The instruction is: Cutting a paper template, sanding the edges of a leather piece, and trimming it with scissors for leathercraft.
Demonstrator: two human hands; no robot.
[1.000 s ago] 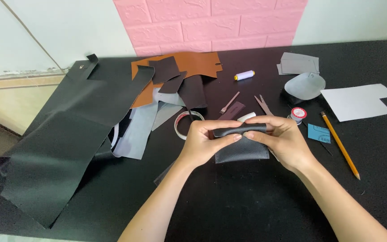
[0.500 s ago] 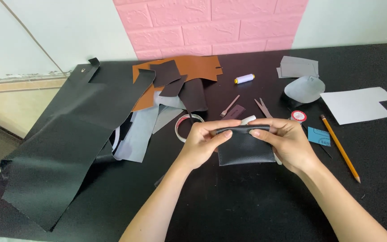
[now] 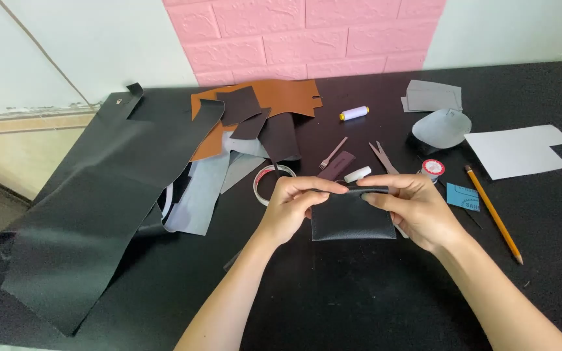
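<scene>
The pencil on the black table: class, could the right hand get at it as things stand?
Probably yes. The pencil lies bare just right of the right hand, nothing between them, but that hand and the left hand grip the black leather piece.

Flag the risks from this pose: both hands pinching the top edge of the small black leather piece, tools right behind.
1. The left hand and right hand grip only the top edge of the black leather piece; the rest lies loose and could skew.
2. The tape roll, pronged punch and white stick lie close behind the hands; a forward slip could knock them.
3. The pencil lies beside the right forearm and may get brushed and roll.
</scene>
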